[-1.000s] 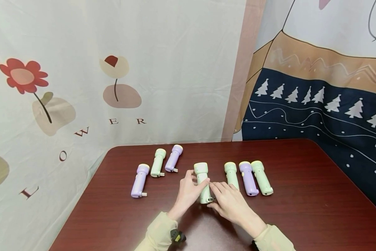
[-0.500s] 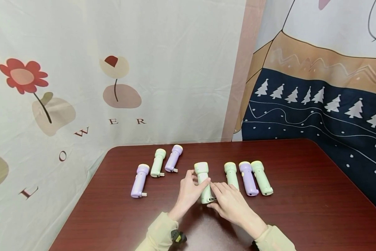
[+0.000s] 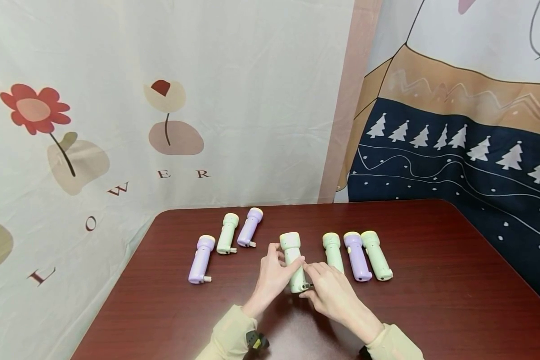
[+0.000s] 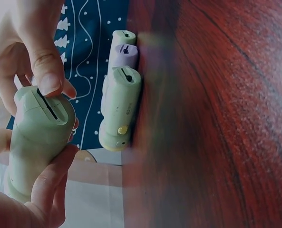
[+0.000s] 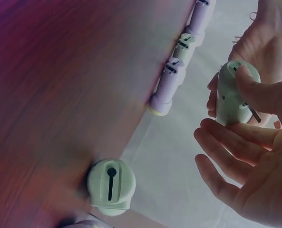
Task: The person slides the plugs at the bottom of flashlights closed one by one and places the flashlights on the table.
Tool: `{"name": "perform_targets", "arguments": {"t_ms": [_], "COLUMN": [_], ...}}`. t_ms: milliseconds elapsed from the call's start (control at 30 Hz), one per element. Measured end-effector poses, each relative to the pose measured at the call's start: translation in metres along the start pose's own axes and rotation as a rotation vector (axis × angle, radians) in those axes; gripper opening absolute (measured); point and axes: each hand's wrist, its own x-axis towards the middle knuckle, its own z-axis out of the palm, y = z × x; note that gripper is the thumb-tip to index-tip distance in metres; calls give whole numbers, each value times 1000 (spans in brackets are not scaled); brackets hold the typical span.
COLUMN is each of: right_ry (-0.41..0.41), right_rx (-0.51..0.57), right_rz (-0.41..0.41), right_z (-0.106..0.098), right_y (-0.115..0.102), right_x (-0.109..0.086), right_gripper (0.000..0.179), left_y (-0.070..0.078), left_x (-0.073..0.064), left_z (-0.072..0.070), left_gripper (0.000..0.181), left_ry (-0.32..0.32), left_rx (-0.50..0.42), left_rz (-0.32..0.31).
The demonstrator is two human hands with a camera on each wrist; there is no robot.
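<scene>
A light green flashlight (image 3: 290,243) stands head-away between the two hands. My left hand (image 3: 272,277) grips its body, thumb across the front and fingers round the far side. At the tail, my right hand (image 3: 333,295) pinches it: in the right wrist view the thumb (image 5: 259,92) presses the end face, with fingertips against the side. A thin dark prong (image 5: 253,114) sticks out sideways near that thumb. In the left wrist view the right thumb lies beside the long slot in the flashlight's tail (image 4: 36,137).
On the dark red table (image 3: 170,320), two purple flashlights (image 3: 201,259) and a green flashlight (image 3: 227,232) lie at left with pale plugs sticking out. At right lie a purple flashlight (image 3: 358,257) and two green flashlights (image 3: 378,257). A printed cloth (image 3: 260,100) hangs behind.
The held flashlight and the left thumb have shifted very slightly to the right. Both hands keep their hold, and the other flashlights lie as before.
</scene>
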Motion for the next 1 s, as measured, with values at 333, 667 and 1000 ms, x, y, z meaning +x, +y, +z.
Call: {"name": "perform_targets", "arguments": {"t_ms": [333,667,1000], "right_ry": [-23,-2,-32], "right_rx": [24,72,107], "right_rz": [33,111,170], "right_z": [-4,-4,-7], "right_y": [-3,-6,-9], "right_x": [2,3,6], "right_gripper": [48,48,43], "left_y": [0,3,6], "left_x": [-2,-1,-2], "left_z": [2,2,2], "left_gripper": [52,53,53], "left_ry": [-14,-7,-1], "left_rx": [-15,-32,-44], "left_rz": [6,10,13]}}
